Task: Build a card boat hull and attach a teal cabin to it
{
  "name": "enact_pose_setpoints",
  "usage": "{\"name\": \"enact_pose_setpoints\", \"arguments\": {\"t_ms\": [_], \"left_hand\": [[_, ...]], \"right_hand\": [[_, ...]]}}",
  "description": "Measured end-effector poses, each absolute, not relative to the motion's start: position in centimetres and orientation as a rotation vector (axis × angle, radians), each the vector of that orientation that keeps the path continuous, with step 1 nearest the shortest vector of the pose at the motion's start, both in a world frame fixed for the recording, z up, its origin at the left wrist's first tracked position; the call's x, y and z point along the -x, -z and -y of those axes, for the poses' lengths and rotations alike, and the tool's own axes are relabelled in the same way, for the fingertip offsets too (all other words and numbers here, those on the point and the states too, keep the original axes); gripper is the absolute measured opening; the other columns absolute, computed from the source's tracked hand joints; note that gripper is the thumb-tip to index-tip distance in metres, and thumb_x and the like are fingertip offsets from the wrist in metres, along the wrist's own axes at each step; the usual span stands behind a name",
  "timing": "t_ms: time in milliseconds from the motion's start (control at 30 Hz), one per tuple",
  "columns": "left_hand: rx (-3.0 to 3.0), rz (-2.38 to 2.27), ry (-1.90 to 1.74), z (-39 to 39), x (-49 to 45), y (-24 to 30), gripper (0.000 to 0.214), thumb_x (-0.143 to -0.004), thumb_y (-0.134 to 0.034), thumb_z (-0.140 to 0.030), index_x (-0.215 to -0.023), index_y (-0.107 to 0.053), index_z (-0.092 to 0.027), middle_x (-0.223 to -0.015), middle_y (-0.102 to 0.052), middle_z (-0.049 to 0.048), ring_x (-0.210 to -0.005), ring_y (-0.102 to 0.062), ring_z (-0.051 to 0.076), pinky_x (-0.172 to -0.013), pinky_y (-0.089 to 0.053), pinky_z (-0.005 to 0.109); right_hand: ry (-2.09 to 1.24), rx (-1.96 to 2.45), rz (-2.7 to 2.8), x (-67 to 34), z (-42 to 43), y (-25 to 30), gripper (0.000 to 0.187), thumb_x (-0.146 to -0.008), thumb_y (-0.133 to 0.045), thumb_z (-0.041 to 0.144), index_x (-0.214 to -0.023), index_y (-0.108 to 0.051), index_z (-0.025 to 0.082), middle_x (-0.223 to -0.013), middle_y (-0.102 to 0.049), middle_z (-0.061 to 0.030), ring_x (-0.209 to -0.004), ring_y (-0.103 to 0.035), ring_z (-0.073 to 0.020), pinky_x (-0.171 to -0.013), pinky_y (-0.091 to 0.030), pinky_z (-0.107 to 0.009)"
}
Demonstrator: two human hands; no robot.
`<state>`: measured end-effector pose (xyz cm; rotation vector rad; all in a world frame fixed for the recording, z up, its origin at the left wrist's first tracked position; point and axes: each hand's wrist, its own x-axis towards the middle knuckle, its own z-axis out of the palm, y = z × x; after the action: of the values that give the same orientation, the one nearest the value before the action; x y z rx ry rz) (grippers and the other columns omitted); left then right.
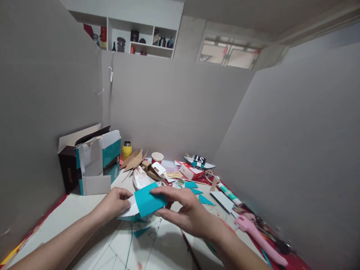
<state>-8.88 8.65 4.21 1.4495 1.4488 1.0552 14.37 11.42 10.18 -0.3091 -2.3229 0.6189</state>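
Both my hands hold a folded piece of teal and white card just above the work surface. My left hand pinches its white left end with curled fingers. My right hand grips the right side, the index finger lying along the top edge and the thumb below. Under the card lies a white sheet with drawn lines and a small teal scrap.
An open teal and white box stands at the left beside a dark box. Behind are a yellow bottle, a red cup, cardboard pieces, wooden sticks and teal triangles. A pink glue gun lies at the right. Grey walls enclose the table.
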Motion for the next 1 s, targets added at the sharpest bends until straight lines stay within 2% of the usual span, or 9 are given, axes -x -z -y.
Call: {"name": "enact_pose_setpoints", "arguments": {"t_ms": [133, 267, 333, 433, 500, 633, 867, 1000], "left_hand": [[-1.45, -1.449, -1.135, -8.5, 8.6, -3.9, 0.022, -0.062, -0.072, -0.033, -0.071, -0.075, -0.013, -0.066, -0.072, 0.004, -0.069, -0.064, 0.025, -0.06, -0.049, 0.028], [-1.442, -1.424, -1.321, -7.3, 8.2, -6.4, 0.029, -0.077, -0.062, -0.041, -0.088, -0.073, -0.017, -0.087, -0.072, 0.0062, -0.088, -0.061, 0.024, -0.073, -0.049, 0.028], [-1.407, -1.355, -1.376, -6.5, 7.8, -7.8, 0.036, -0.084, -0.055, -0.047, -0.091, -0.071, -0.017, -0.082, -0.068, 0.0056, -0.078, -0.059, 0.02, -0.065, -0.049, 0.026], [-1.224, -1.141, -1.403, -5.4, 7.2, -9.2, 0.036, -0.084, -0.058, -0.05, -0.092, -0.069, -0.016, -0.064, -0.057, 0.0006, -0.06, -0.05, 0.014, -0.05, -0.041, 0.021], [-1.173, -1.14, -1.469, -4.9, 6.9, -9.4, 0.032, -0.081, -0.065, -0.048, -0.093, -0.068, -0.018, -0.059, -0.051, -0.0029, -0.056, -0.043, 0.01, -0.048, -0.036, 0.019], [-1.174, -1.128, -1.506, -4.1, 6.7, -9.7, 0.026, -0.081, -0.068, -0.044, -0.079, -0.067, -0.019, -0.056, -0.044, -0.0056, -0.053, -0.036, 0.008, -0.048, -0.034, 0.017], [-1.035, -0.942, -1.288, -2.7, 5.8, -10.9, 0.022, -0.076, -0.074, -0.039, -0.077, -0.07, -0.018, -0.048, -0.047, -0.0067, -0.044, -0.036, 0.004, -0.045, -0.031, 0.015], [-1.013, -0.945, -1.228, -2.4, 5.6, -10.8, 0.021, -0.079, -0.071, -0.038, -0.084, -0.07, -0.018, -0.046, -0.053, -0.0056, -0.038, -0.039, 0.002, -0.044, -0.029, 0.014]], "right_hand": [[-0.408, 0.141, 2.215, -14.2, -11.7, -9.8, 0.045, -0.084, -0.067, 0.016, -0.126, -0.054, 0.024, -0.108, -0.07, -0.007, -0.07, -0.065, -0.0118, -0.06, -0.056, -0.024], [-0.191, 0.129, 2.157, -13.9, -11.8, -9.5, 0.046, -0.084, -0.067, 0.015, -0.127, -0.053, 0.022, -0.104, -0.072, -0.0072, -0.078, -0.068, -0.0144, -0.066, -0.057, -0.025], [-0.111, 0.142, 2.133, -13.6, -11.9, -9.4, 0.045, -0.084, -0.066, 0.015, -0.126, -0.053, 0.022, -0.102, -0.073, -0.0068, -0.079, -0.069, -0.015, -0.068, -0.057, -0.026], [-0.023, 0.135, 2.127, -13.2, -12.0, -9.5, 0.045, -0.085, -0.066, 0.014, -0.127, -0.051, 0.021, -0.098, -0.073, -0.0062, -0.077, -0.069, -0.0142, -0.067, -0.057, -0.025], [0.03, 0.109, 2.139, -13.2, -12.0, -9.8, 0.046, -0.086, -0.065, 0.014, -0.128, -0.05, 0.021, -0.097, -0.073, -0.0057, -0.076, -0.068, -0.0138, -0.068, -0.057, -0.026], [0.142, 0.074, 2.172, -13.3, -11.8, -10.1, 0.048, -0.088, -0.061, 0.014, -0.132, -0.046, 0.021, -0.089, -0.073, -0.0045, -0.072, -0.066, -0.0147, -0.063, -0.055, -0.027], [0.193, 0.071, 2.182, -13.4, -10.3, -9.8, 0.056, -0.088, -0.058, 0.012, -0.139, -0.038, 0.02, -0.081, -0.071, -0.0035, -0.067, -0.063, -0.0151, -0.058, -0.05, -0.026], [0.122, 0.072, 2.196, -13.6, -8.9, -10.0, 0.052, -0.089, -0.06, 0.018, -0.137, -0.04, 0.02, -0.084, -0.072, -0.0048, -0.065, -0.064, -0.0148, -0.056, -0.051, -0.026]]}}
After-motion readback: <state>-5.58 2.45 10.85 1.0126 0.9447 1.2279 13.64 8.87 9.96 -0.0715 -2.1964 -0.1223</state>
